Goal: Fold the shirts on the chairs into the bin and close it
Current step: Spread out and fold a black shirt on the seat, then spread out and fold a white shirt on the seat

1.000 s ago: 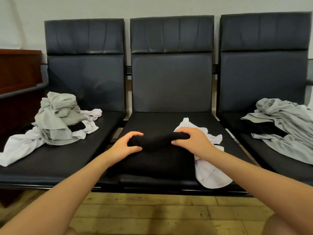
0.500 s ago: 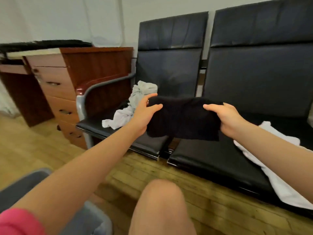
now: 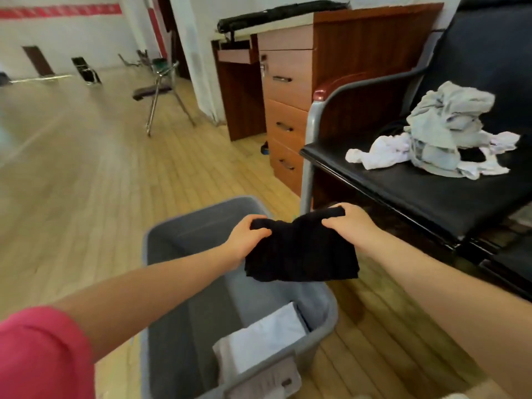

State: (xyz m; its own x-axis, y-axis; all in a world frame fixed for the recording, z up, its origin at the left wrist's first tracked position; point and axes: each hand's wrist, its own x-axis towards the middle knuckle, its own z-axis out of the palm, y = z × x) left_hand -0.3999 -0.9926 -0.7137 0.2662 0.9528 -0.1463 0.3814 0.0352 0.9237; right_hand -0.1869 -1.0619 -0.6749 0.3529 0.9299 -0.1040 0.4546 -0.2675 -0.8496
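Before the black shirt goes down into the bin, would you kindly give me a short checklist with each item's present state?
1. Left hand grips folded black shirt: ok.
2. Right hand grips its other end: ok.
3. Shirt over grey bin: ok.
4. Bin open, no lid on it: ok.
5. Room beside the folded white shirt already inside: ok.
6. Chair pile all folded: not ok.
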